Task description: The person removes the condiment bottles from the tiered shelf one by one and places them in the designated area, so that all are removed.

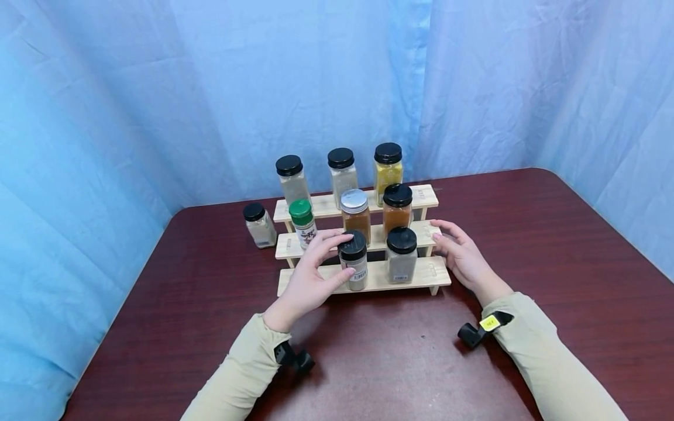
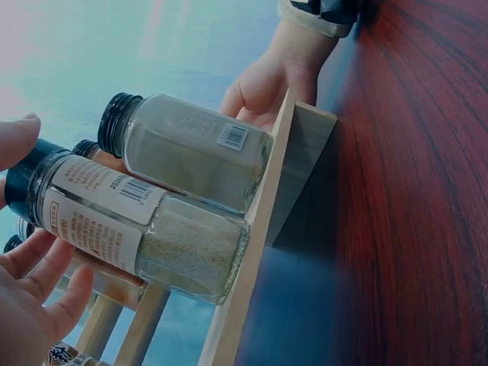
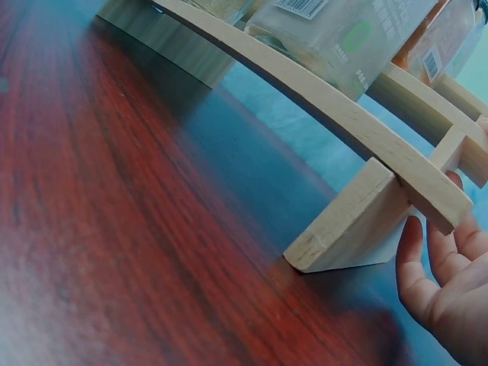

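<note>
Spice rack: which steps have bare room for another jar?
Top step: free right of the yellow spice jar. Middle step: free at its right end, by the right hand. Bottom step: free left end, behind the left hand. Centre is crowded.

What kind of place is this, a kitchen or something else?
Probably a staged recording setup, not a kitchen: a blue curtain hangs all around, and a bare dark wooden table holds only a stepped spice rack with jars.

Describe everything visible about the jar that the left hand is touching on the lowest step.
The clear glass jar with a black screw lid stands upright on the lowest step of the three-step wooden rack. It holds greyish powder and carries a printed label with a barcode. The left hand curls around its lid and side.
</note>
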